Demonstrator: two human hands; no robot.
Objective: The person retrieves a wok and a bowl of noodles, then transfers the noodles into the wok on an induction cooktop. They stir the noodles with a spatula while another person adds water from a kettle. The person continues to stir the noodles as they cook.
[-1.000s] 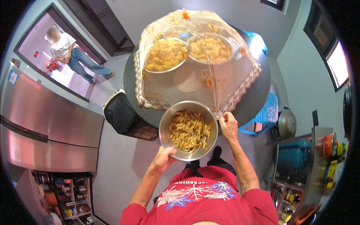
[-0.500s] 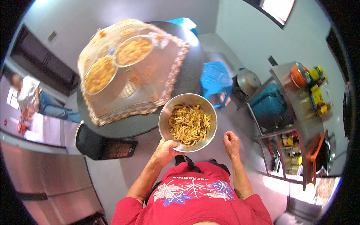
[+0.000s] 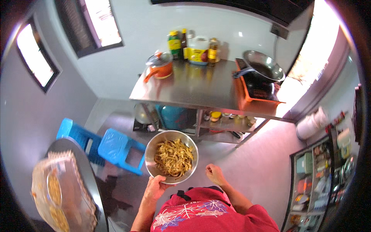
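Note:
Out in front of my body, a round stainless-steel bowl (image 3: 149, 164) is held level by my left hand (image 3: 155, 188). My left thumb lies over the near rim, while the other fingers pass out of sight beneath. Brown-yellow strips of cooked-looking food (image 3: 174, 157) fill the bottom of the bowl; their exact kind cannot be told. My right hand (image 3: 215, 174) hangs to the right of the bowl, apart from it, with its fingers curled in and nothing visible in them.
Ahead stands a steel counter (image 3: 193, 87) with an orange lidded pot (image 3: 161, 69), several bottles (image 3: 198, 52) and a wok (image 3: 262, 65) on an orange-edged cooktop (image 3: 251, 91). Blue stools (image 3: 116, 147) and a dark table (image 3: 63, 145) with a mesh food cover (image 3: 75, 193) are left; shelves (image 3: 313, 181) stand right.
My body has turned right, from the covered table toward the steel counter. The bowl has come along in my left hand, and my right hand stays curled beside it.

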